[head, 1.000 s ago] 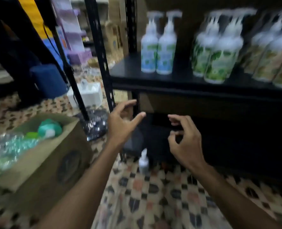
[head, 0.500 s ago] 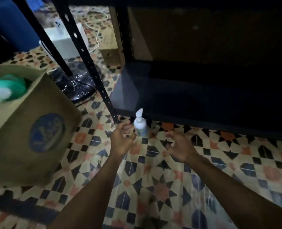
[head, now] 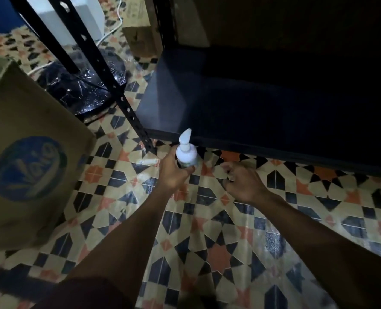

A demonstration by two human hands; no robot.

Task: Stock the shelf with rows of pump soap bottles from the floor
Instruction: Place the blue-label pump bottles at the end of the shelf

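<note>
Left hand [head: 174,172] fingers wrap the pump soap bottle [head: 186,153], upright on floor just before bottom shelf [head: 162,112]. Right hand [head: 243,184] loosely curled, empty. Probably light, slick; grip the body, not the pump.

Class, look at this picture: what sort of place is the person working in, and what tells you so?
Probably a shop stockroom or storage area: a black metal shelving unit, a branded cardboard carton on the patterned tile floor, and a pump soap bottle.

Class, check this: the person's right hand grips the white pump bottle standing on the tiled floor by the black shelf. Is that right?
Not quite. The head view shows the left hand gripping the pump bottle; the right hand is empty beside it. The tiled floor and black shelf are correct.
</note>
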